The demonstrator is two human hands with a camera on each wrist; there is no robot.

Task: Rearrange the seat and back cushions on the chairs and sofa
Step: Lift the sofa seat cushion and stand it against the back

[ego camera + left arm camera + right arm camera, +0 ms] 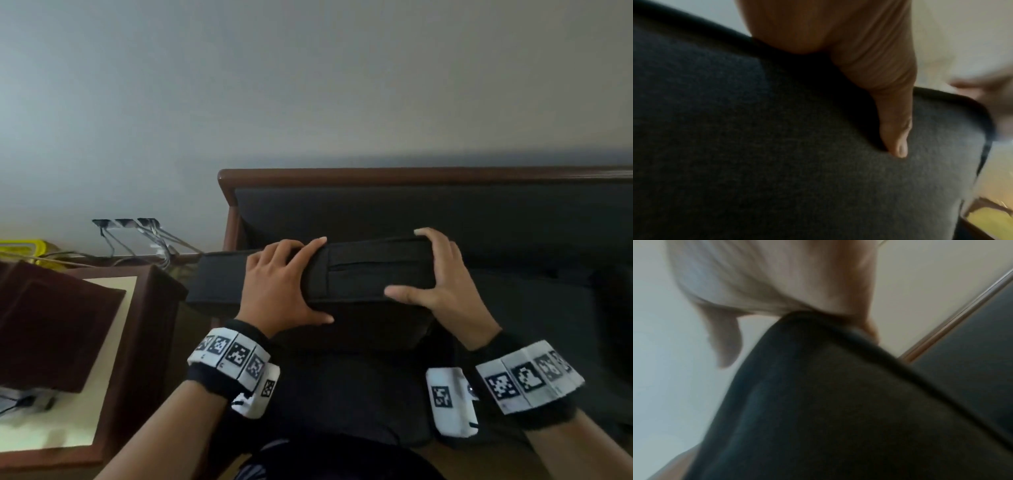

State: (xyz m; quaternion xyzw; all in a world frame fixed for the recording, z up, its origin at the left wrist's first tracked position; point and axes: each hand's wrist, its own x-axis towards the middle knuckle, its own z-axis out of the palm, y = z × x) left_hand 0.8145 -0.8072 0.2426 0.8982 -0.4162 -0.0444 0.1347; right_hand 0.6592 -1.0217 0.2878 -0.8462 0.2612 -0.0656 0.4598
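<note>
Right wrist view is all motion blur, so the right hand [777, 280] is just a pale smear over the cushion [818, 402]. In the head view the sofa [411, 176] runs off the right edge, and the side table [137, 325] gets cropped on the left. Fingertips of both hands vanish behind the cushion's far edge.

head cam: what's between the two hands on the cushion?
Only the dark fabric cushion's own edge, with a seam, spans from left hand to right hand. Head view.
</note>
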